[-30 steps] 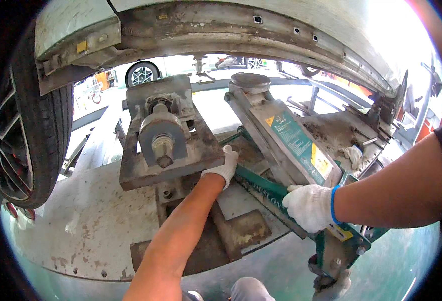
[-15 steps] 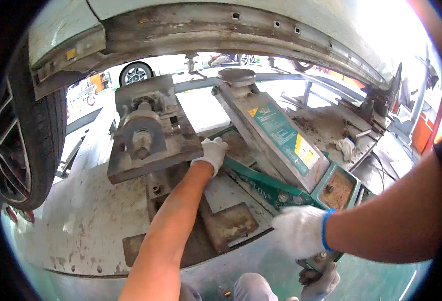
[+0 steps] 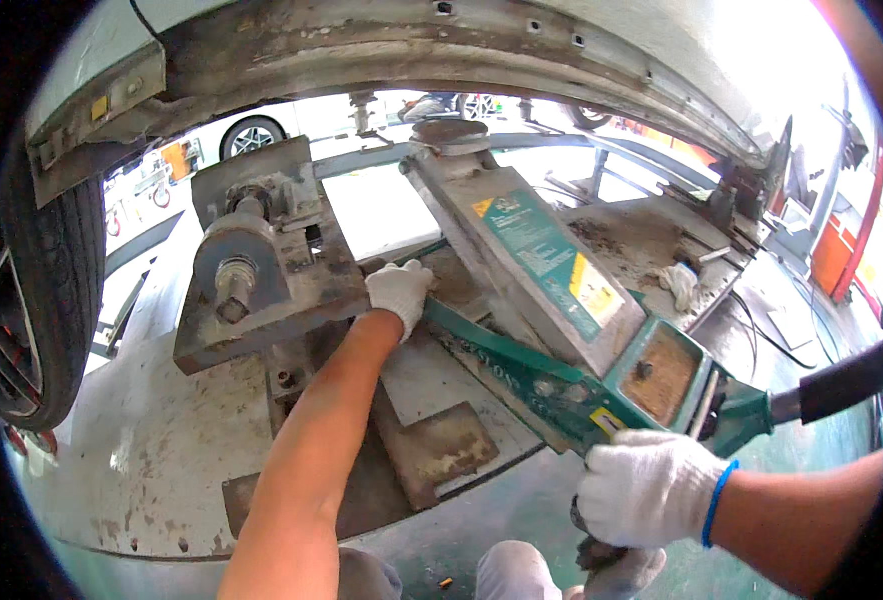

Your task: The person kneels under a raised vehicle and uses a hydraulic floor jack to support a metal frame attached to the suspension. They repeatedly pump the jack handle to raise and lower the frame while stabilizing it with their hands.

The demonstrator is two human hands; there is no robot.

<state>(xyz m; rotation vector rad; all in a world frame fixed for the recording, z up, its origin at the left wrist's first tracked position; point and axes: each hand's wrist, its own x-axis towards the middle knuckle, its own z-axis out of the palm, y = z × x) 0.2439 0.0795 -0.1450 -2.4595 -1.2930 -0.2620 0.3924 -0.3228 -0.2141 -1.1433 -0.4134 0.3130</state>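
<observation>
Label [image 3: 544, 258], green-and-yellow, on jack [image 3: 586, 392]

We see glossy painted metal on jack [image 3: 561, 275], rough rusty metal on clamp [image 3: 291, 275], matt knit cloth on left glove [image 3: 399, 294], right glove [image 3: 651, 487], scuffed platform [image 3: 131, 430].

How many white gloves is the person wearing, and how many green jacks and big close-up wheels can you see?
White gloves, left glove and right glove: 2
Green jack: 1
Big close-up wheel: 1
Total: 4
</observation>
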